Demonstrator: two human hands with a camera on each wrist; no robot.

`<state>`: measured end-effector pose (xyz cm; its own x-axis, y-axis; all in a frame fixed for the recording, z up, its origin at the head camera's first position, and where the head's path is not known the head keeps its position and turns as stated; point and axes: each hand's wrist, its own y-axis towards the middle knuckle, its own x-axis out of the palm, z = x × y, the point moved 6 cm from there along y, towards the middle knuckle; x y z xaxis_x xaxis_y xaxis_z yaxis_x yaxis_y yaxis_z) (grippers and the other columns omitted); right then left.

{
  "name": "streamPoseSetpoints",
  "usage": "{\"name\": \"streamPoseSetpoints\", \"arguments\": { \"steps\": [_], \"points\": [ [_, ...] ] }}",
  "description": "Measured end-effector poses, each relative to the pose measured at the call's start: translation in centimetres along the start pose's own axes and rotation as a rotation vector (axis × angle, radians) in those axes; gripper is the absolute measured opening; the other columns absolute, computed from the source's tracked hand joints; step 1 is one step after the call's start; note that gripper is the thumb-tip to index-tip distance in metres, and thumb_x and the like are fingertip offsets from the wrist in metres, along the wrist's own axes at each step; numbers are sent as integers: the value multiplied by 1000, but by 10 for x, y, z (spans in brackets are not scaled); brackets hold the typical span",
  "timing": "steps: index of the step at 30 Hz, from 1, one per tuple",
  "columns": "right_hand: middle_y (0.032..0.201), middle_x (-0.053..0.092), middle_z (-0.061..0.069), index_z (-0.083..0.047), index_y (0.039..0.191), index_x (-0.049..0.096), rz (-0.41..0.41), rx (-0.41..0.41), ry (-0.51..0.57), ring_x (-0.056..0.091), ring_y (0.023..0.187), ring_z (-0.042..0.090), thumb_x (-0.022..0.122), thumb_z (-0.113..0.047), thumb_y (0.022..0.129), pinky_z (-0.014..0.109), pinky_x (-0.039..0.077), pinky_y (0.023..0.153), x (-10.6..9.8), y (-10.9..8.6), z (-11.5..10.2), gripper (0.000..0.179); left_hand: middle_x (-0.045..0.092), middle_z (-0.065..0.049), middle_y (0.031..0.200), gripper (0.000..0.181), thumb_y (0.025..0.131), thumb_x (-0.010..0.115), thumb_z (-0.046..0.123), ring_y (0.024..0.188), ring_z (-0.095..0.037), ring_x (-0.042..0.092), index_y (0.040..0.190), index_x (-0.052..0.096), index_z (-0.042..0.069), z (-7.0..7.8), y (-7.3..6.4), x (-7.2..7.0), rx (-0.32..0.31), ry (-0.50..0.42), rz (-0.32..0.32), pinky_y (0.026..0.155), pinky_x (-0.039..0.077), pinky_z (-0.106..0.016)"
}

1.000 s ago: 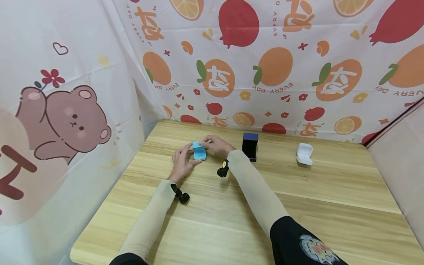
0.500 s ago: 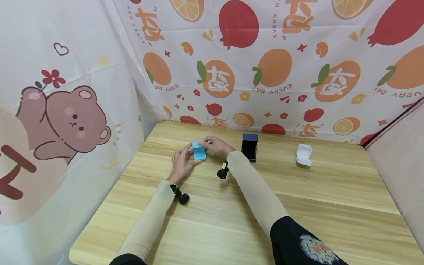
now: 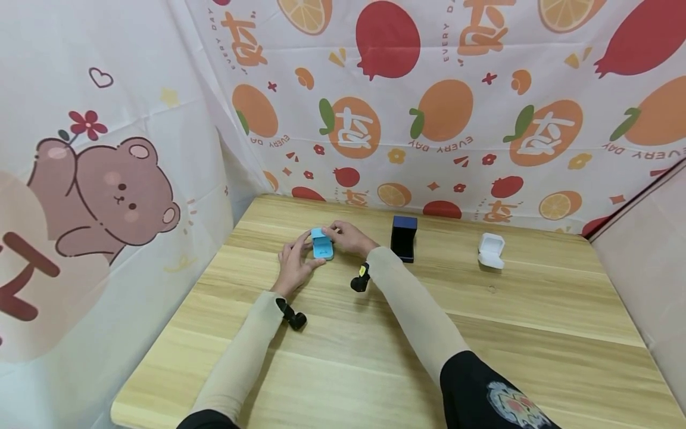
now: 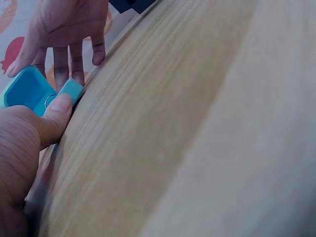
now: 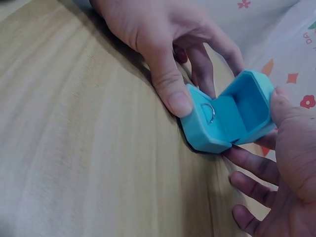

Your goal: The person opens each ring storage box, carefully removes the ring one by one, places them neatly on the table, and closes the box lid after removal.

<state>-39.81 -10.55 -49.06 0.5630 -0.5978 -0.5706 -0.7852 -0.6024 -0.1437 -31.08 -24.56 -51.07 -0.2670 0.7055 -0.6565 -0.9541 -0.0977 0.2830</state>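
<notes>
A turquoise ring box stands on the wooden table with its lid raised. In the right wrist view a thin silver ring sits upright in the slot of its base. My left hand grips the base from the left, thumb against the front edge and index finger reaching toward the lid. From the right, my right hand pinches the lid, its thumb at the lid's edge. The other right fingers are spread beside the box, as the left wrist view shows.
Right of my right hand stands an open box, navy outside and black inside. Farther right is an open white ring box, with a small thin ring lying on the table in front of it. A printed curtain hangs along the back edge.
</notes>
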Motion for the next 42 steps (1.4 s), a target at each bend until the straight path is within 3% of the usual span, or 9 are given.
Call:
{"name": "streamPoseSetpoints", "arguments": {
  "steps": [10,19,26,33,38,42],
  "points": [
    [117,56,1,-22,113,52,68,4,-29,52,106,17,31,-61,88,37,44,89,-3,-1,1,51,61,-6,122,80,72,74,32,105,-26,36,140,31,27,1,0,0,-21,0,-4,83,15,-42],
    [106,58,-3,-23,114,55,159,-64,-24,53,98,14,34,-51,93,34,44,84,-20,-9,-13,42,63,-5,119,82,70,75,33,109,-26,37,139,32,24,-2,1,1,-13,23,9,88,17,-45],
    [114,59,-6,-24,111,57,216,-134,-56,48,114,15,40,-41,94,42,38,97,-27,-12,-23,29,63,-3,120,83,70,76,35,108,-25,36,139,31,24,-2,1,2,-27,21,0,88,16,-44],
    [116,61,-3,-22,109,59,214,-240,-77,50,116,14,48,-34,92,40,38,99,-31,-19,-37,24,62,-2,120,84,69,75,42,113,-25,35,139,30,28,-1,-2,2,-39,42,-7,90,17,-45],
    [111,63,-7,-21,100,64,199,-271,-62,53,109,13,52,-31,91,39,42,93,-30,-23,-40,18,62,-2,121,85,69,74,44,113,-27,35,140,28,30,0,-3,2,-21,46,-3,89,17,-46],
    [108,64,-5,-15,97,67,207,-294,-76,53,109,14,54,-27,89,41,39,96,-29,-26,-43,19,61,-1,123,85,70,71,49,113,-26,35,140,27,30,2,-3,2,-26,46,-8,88,17,-46]
  ]
}}
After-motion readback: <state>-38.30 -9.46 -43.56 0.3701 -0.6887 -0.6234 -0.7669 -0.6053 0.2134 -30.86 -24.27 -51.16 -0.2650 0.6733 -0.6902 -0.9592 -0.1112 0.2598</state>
